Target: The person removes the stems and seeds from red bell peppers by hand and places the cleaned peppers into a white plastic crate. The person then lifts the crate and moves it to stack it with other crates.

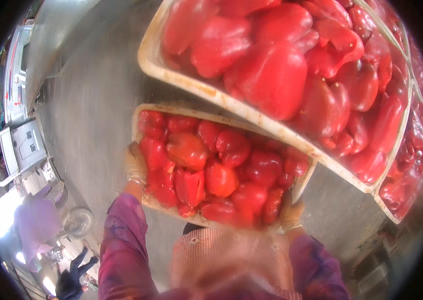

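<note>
Both of my hands wear pale knit gloves and grip a white plastic crate (pixel 181 109) in front of my body. My left hand (pixel 135 164) holds its left end, with the fingers hidden behind the wall. At the right end my right hand (pixel 291 213) grips the near corner. Red bell peppers (pixel 221 178) fill this crate, one of them more orange than the others. Above and beyond it, a larger-looking crate (pixel 211 92) heaped with red peppers (pixel 271 78) overlaps the far right part of the held crate in the view.
More crates of red peppers (pixel 403 172) stand along the right. Grey concrete floor (pixel 87 123) runs to the left. A white vehicle (pixel 18 82), a wheel (pixel 79 222), a purple cover (pixel 38 225) and a person in dark clothes (pixel 70 279) are at the far left.
</note>
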`<action>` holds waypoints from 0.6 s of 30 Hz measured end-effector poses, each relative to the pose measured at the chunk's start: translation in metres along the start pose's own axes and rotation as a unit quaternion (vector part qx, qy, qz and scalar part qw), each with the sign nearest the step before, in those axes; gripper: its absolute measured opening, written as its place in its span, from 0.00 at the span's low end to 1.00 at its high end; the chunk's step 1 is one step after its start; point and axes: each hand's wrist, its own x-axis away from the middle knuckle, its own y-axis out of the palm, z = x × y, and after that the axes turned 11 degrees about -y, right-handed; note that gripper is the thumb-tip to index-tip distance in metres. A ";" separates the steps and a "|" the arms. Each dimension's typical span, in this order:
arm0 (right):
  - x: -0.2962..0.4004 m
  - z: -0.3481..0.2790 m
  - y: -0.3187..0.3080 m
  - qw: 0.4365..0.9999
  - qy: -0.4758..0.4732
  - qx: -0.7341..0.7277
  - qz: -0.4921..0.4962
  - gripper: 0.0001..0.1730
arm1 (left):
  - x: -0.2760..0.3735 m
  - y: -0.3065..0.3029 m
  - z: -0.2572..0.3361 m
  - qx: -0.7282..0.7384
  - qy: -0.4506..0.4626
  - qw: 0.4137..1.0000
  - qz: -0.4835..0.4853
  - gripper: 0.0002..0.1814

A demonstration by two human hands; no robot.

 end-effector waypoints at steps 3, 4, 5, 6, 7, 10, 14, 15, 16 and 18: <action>0.002 0.006 -0.007 0.997 -0.007 0.078 -0.008 0.28 | 0.002 -0.004 0.002 -0.022 -0.020 0.999 -0.012 0.29; 0.003 0.001 -0.004 0.998 -0.020 0.067 0.002 0.29 | 0.001 -0.005 0.002 -0.039 -0.014 0.999 -0.007 0.28; 0.003 -0.003 -0.001 0.998 -0.033 0.055 0.012 0.29 | 0.002 -0.004 0.001 -0.055 -0.007 0.998 -0.001 0.28; 0.004 -0.008 0.000 0.997 -0.032 0.073 0.020 0.30 | 0.001 -0.005 -0.001 -0.071 -0.001 0.997 0.005 0.27; 0.005 0.003 -0.002 0.989 -0.038 0.139 0.020 0.30 | -0.001 -0.004 -0.005 -0.065 0.011 0.998 -0.015 0.26; 0.004 0.028 -0.008 0.937 -0.048 0.345 0.013 0.29 | -0.014 0.004 -0.025 -0.033 0.026 0.997 -0.062 0.25; 0.003 0.016 -0.003 0.961 -0.079 0.259 0.053 0.25 | -0.024 0.009 -0.044 0.161 -0.006 0.977 -0.138 0.27; 0.002 0.016 -0.001 0.965 -0.065 0.247 0.058 0.25 | -0.023 0.005 -0.037 0.232 -0.013 0.958 -0.168 0.28; 0.001 0.018 0.000 0.968 -0.052 0.236 0.062 0.25 | -0.023 0.001 -0.029 0.202 -0.026 0.961 -0.187 0.28; -0.006 0.034 -0.002 0.984 -0.038 0.162 0.058 0.23 | -0.022 -0.013 -0.015 0.137 -0.056 0.964 -0.220 0.30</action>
